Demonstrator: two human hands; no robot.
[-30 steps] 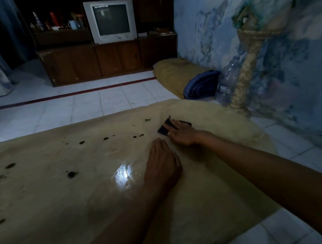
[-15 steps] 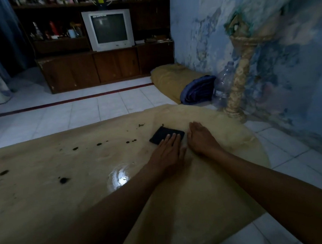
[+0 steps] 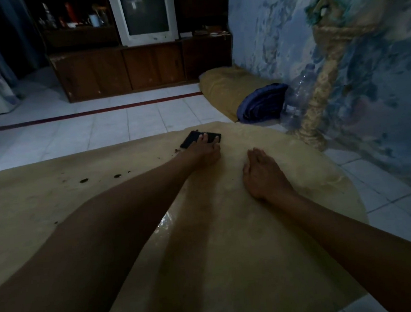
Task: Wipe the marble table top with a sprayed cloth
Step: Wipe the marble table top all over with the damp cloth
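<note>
While the room is dim, the big tan table top fills most of the view, and it runs from the near edge out to the white tiled floor. A wet, shiny patch sits on it between the two arms. Far behind stands a long brown cabinet with a white TV on top. On the right is a blue painted wall, and a yellow cushion with a blue bundle lies on the floor next to it. A clear plastic bottle stands just beside a twisted post.

Reaching far out, the left hand lies flat with straight fingers pressing down on the dark cloth. The cloth is at the far edge of the table. Nearer and to the right, the right hand rests flat on the table with fingers straight and together, holding nothing. Small dark spots dot the left part of the table.
</note>
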